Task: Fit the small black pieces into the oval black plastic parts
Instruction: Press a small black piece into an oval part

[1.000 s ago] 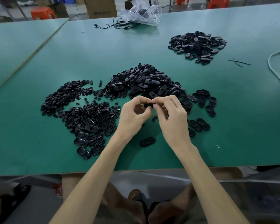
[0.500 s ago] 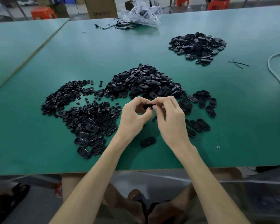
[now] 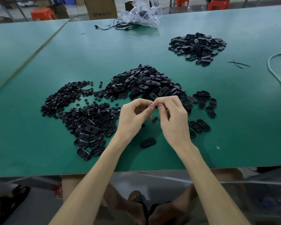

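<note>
Head view: where's the piece being worked?
— Pinched where the two grips meet, held off the table: a small black plastic part [image 3: 150,105], only a sliver of it showing between the fingertips [image 3: 159,106]. Whether it's an oval shell, an insert, or both together, I can't tell.
— And the grips?
— The left grip [image 3: 133,118] and right grip [image 3: 173,120], bare hands, are both clenched on that part, thumb against forefinger.
— So which step?
— I'd judge it's the seating itself, pressing an insert home. Next it calls for a firm, square squeeze, then one grip freed to fetch fresh stock.
— Where does the stock lie?
— From the grips, the heap of oval black plastic parts [image 3: 146,85] is close at twelve o'clock and the scatter of small black pieces [image 3: 66,98] is at ten. A lone oval black part [image 3: 148,142] lies near at six, with flat-laid ovals [image 3: 88,140] at eight and further ovals [image 3: 201,125] at three. A separate black pile [image 3: 198,46] sits well apart at one o'clock on the green table [image 3: 31,151]. Most is unfitted, I'd say.
</note>
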